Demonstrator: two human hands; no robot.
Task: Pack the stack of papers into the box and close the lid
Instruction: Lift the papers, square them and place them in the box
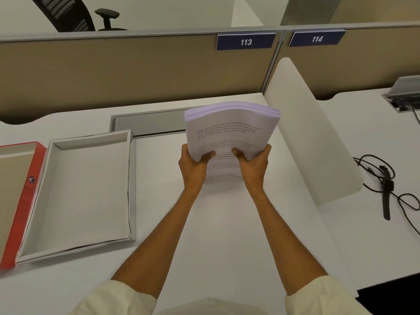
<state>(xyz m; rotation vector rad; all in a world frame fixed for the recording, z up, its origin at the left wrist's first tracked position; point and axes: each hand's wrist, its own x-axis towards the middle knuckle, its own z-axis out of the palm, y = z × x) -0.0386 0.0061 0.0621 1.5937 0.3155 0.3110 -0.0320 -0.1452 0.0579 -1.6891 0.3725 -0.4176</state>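
Observation:
A thick stack of printed white papers [229,128] is held up off the desk at centre right, its far end tilted upward. My left hand [193,165] grips its near left edge and my right hand [253,165] grips its near right edge, thumbs on top. The open white box [129,189] lies empty on the desk to the left of the stack. Its red lid [25,201] lies upside down at the far left, touching the box.
A white desk [227,223] carries everything. A grey cable hatch [147,122] sits behind the box. A white curved divider [306,137] stands just right of the stack. Beyond it lie black cables and a watch [387,192]. Beige partitions close the back.

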